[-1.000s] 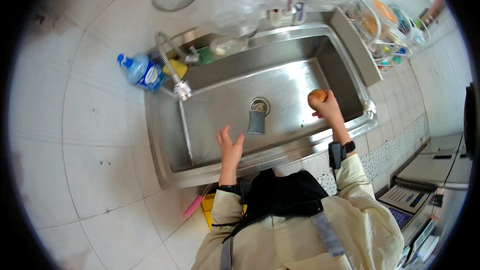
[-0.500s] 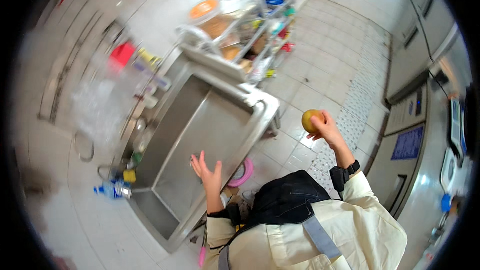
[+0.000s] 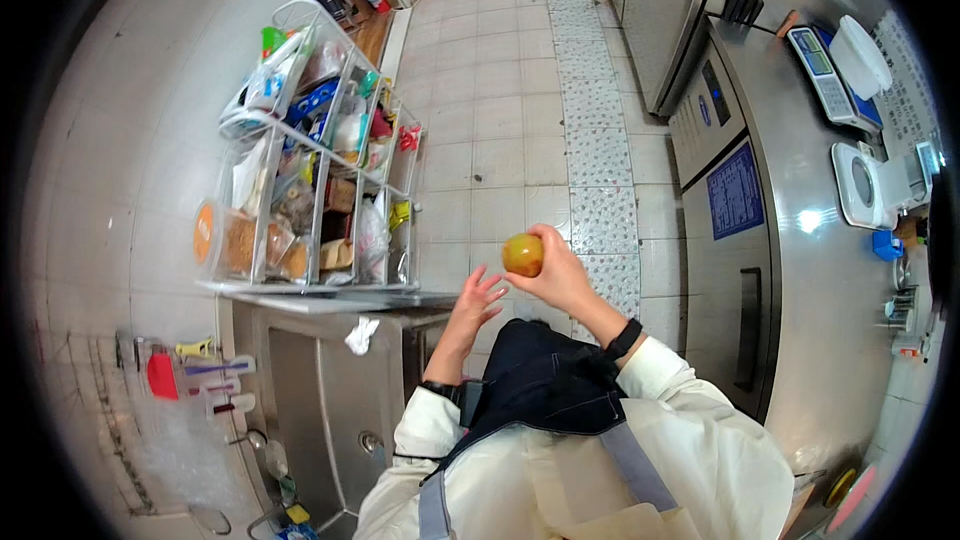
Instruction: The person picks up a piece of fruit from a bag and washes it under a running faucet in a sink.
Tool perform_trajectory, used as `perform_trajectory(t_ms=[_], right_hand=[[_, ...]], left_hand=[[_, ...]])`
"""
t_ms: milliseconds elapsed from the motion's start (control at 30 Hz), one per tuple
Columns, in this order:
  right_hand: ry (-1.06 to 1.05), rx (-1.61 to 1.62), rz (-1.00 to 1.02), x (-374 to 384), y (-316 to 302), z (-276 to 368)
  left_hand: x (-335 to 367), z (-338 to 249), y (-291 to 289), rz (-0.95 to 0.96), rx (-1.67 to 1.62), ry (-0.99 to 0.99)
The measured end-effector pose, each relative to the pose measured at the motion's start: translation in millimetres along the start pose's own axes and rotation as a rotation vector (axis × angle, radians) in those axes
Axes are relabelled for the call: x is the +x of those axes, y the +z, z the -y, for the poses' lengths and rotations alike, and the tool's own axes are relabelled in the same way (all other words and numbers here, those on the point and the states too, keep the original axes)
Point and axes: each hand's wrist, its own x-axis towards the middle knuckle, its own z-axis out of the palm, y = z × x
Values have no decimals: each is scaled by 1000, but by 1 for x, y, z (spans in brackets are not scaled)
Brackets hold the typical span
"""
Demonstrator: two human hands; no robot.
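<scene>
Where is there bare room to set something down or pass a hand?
The steel counter has a bare stretch between its front edge and the blue box. A hand could likely pass over the floor, beyond the fruit in the right hand, between rack and counter. The rack is packed; the counter's far end holds a scale.

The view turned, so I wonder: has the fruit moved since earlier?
Yes: the fruit, in the right hand, has gone from over the sink to above the floor.
</scene>
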Motion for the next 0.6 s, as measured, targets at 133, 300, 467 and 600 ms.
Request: perform_trajectory(t_ms=[133, 300, 467, 600], right_hand=[[-203, -58, -151, 68, -15, 13], [-384, -142, 40, 178, -72, 7], [234, 633, 17, 263, -154, -74], [609, -468, -128, 265, -165, -235]], left_hand=[[97, -54, 55, 92, 71, 227], [208, -112, 65, -102, 237, 556], [275, -217, 72, -284, 710, 790], [332, -280, 61, -282, 762, 905]])
